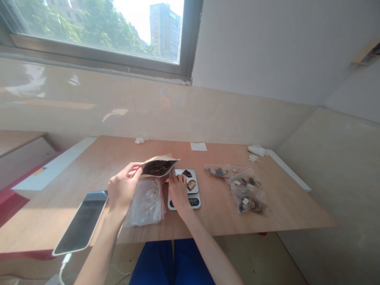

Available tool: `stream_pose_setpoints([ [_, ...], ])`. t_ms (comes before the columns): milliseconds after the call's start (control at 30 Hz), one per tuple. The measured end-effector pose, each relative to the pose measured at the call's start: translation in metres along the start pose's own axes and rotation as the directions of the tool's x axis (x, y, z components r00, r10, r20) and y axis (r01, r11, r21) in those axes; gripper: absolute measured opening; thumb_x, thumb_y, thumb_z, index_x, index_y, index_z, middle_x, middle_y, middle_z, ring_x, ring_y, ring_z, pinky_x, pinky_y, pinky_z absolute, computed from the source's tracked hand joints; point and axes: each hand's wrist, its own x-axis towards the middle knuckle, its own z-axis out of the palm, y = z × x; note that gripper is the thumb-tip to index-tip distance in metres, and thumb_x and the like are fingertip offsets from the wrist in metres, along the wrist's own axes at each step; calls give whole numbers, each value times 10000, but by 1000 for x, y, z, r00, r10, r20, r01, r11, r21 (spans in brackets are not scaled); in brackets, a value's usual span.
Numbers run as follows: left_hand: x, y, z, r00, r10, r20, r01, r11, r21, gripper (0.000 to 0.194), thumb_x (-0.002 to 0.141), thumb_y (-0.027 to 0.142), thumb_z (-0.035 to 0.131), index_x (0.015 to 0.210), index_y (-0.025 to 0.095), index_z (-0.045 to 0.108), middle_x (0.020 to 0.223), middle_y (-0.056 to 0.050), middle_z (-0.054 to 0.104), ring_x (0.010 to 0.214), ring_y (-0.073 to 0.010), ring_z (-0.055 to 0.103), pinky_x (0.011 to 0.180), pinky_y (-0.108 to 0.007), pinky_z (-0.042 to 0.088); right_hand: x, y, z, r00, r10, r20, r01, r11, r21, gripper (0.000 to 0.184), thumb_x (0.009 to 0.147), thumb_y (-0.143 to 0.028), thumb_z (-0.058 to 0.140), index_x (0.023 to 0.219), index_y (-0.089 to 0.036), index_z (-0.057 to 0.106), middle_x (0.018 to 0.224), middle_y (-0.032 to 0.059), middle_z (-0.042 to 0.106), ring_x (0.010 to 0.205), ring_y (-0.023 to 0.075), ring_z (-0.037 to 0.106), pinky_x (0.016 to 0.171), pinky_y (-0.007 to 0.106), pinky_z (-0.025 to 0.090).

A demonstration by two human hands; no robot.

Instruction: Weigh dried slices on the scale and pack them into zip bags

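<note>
Tan paper pouch [166,160] hangs in the air over a wooden desk [285,209], held by a person's left hand [123,188]. The left grip is closed on the near end of the pouch. The long side of the pouch runs from left to right, and its far tip points right and a little up, toward a digital kitchen scale [192,202]. Dark brown chunks [156,169] show inside the pouch.

The right hand [178,192] is bent over the scale, with its fingers [170,180] curled down at the left side of the metal tray [179,172]. That grip looks closed, but I cannot tell if it is pinching anything. On the tray are a dark chunk [187,173] and a paler brown chunk [191,185], lying apart.

Just left of the scale, under the pouch, lies a clear plastic bag [145,206] with small white bits in it. To the right of the scale, three clear bags [245,188] of dark chunks lie close together, partly on top of each other. A phone [80,222] lies on the left side of the desk
</note>
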Motion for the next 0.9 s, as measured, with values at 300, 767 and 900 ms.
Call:
stream_pose_setpoints([
  [300, 0, -1, 1, 1000, 26, -4, -26, 1000, 3, 228, 794, 440, 512, 863, 284, 664, 785, 8, 711, 786, -196, 672, 615, -250, 451, 27, 25, -14, 963, 270, -20, -258, 937, 234, 225, 857, -124, 464, 909, -217, 663, 930, 57, 659, 931, 220, 516, 852, 376, 312],
  [767, -30, -6, 8, 989, 140, -35, -141, 990, -20, 211, 784, 418, 546, 818, 264, 687, 772, 26, 724, 729, -165, 687, 549, -197, 448, -24, -26, -59, 915, -168, -366, 346, 795, 498, 309, 833, -47, 352, 900, -160, 631, 883, 72, 611, 889, 159, 558, 787, 255, 461],
  [900, -41, -15, 12, 982, 177, -57, -179, 983, -25, 253, 801, 428, 515, 812, 242, 686, 729, 9, 720, 701, -164, 687, 520, -193, 447, 2, -35, -80, 989, -123, -87, 150, 874, 462, 342, 807, -21, 373, 944, -159, 654, 922, 73, 647, 920, 170, 584, 804, 264, 469],
])
